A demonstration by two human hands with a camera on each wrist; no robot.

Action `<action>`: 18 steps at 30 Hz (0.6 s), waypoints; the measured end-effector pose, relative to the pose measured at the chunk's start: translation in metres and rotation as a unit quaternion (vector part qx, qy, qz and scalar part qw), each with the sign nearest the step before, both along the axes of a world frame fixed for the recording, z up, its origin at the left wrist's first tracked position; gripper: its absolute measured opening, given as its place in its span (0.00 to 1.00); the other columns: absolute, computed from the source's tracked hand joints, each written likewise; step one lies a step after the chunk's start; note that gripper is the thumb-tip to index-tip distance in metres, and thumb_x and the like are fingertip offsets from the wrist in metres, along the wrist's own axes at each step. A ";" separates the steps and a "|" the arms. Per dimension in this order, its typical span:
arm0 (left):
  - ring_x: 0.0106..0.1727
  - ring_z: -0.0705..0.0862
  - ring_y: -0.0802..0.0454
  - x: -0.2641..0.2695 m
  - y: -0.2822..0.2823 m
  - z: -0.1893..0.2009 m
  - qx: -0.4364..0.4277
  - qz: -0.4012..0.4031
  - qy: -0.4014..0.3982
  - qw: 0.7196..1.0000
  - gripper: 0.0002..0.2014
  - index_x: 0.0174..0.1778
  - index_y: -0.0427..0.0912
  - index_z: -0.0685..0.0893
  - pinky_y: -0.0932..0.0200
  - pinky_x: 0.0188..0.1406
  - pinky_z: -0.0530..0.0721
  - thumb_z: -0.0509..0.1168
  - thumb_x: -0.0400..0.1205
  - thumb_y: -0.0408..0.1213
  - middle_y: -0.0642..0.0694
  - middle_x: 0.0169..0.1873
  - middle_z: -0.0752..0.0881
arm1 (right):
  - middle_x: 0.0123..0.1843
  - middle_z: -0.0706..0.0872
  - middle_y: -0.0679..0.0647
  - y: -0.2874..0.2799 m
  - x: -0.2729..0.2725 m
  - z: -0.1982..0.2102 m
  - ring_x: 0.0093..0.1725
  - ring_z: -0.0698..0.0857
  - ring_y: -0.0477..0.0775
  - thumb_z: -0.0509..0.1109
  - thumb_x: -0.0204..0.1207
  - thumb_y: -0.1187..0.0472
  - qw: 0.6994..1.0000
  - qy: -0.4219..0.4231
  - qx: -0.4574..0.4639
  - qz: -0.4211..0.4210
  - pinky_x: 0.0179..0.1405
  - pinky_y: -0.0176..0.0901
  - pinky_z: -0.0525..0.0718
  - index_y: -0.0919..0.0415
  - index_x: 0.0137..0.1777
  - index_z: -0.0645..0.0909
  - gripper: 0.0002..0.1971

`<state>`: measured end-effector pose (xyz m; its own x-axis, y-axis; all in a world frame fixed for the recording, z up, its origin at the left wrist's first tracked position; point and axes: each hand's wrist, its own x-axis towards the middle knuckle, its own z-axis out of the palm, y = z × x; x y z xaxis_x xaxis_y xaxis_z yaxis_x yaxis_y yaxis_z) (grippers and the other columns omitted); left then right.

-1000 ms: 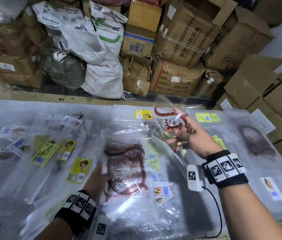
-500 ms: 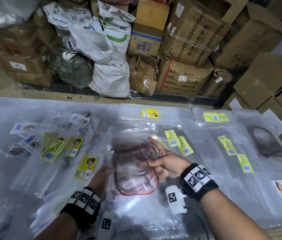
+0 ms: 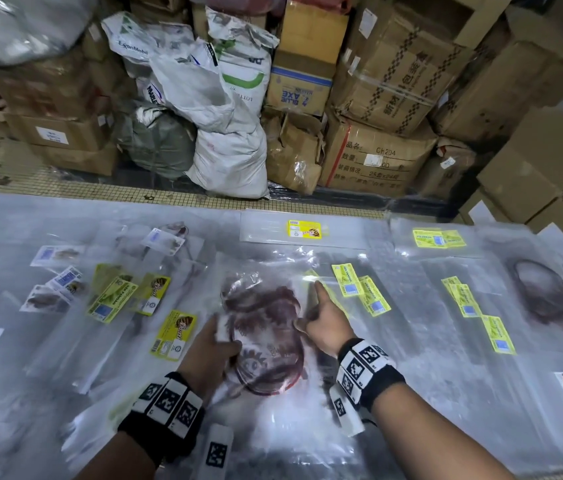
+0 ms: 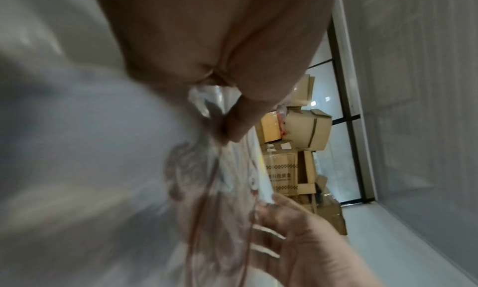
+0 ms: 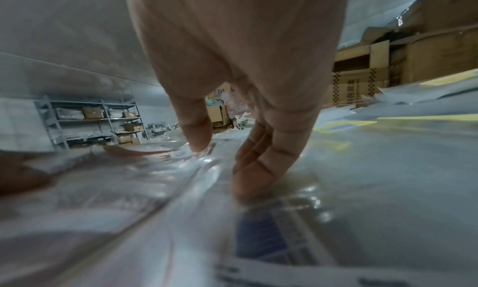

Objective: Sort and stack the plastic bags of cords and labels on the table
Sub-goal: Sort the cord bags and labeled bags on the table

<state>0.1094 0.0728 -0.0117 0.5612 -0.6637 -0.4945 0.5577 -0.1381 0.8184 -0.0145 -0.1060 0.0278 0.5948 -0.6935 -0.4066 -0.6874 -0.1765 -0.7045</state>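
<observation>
A stack of clear bags with red-brown cords (image 3: 266,327) lies in the middle of the table. My left hand (image 3: 224,337) pinches the stack's left edge; the left wrist view shows thumb and fingers closed on the plastic (image 4: 207,105). On the stack's right side rests my right hand (image 3: 307,313), index finger stretched forward and thumb on the top bag. In the right wrist view, the right hand (image 5: 225,152) presses its fingertips (image 5: 250,179) down on the plastic. The right hand (image 4: 297,240) also shows in the left wrist view. Bags with yellow labels (image 3: 359,289) lie just right of the stack.
More clear bags cover the table: yellow-labelled ones at the left (image 3: 114,296) and right (image 3: 474,306), white-labelled ones far left (image 3: 62,278), a dark cord bag (image 3: 546,296) far right. Cardboard boxes (image 3: 377,161) and sacks (image 3: 228,161) stand beyond the far edge.
My right hand has brought a raised cord bag down onto the middle stack and now rests on it. My left hand has stayed on the stack's left edge.
</observation>
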 end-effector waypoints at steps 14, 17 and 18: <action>0.30 0.87 0.43 -0.010 -0.012 0.063 -0.216 0.014 0.104 0.971 0.25 0.57 0.41 0.85 0.50 0.30 0.91 0.60 0.68 0.14 0.40 0.26 0.84 | 0.53 0.92 0.60 -0.011 -0.017 -0.007 0.43 0.92 0.56 0.69 0.80 0.42 0.935 -0.130 0.323 -0.074 0.42 0.45 0.87 0.64 0.58 0.87 0.24; 0.34 0.87 0.42 -0.010 -0.012 0.064 -0.219 0.006 0.121 0.968 0.27 0.56 0.46 0.87 0.52 0.30 0.90 0.60 0.70 0.15 0.37 0.32 0.84 | 0.57 0.91 0.66 -0.013 -0.023 -0.004 0.37 0.91 0.56 0.69 0.81 0.49 0.881 -0.199 0.421 -0.084 0.30 0.42 0.87 0.67 0.60 0.86 0.20; 0.35 0.89 0.41 -0.010 -0.010 0.063 -0.209 0.001 0.120 0.971 0.28 0.61 0.47 0.85 0.50 0.32 0.91 0.60 0.71 0.15 0.36 0.36 0.86 | 0.58 0.90 0.66 -0.014 -0.024 -0.005 0.39 0.92 0.57 0.71 0.79 0.51 0.881 -0.218 0.412 -0.084 0.31 0.43 0.88 0.67 0.62 0.84 0.21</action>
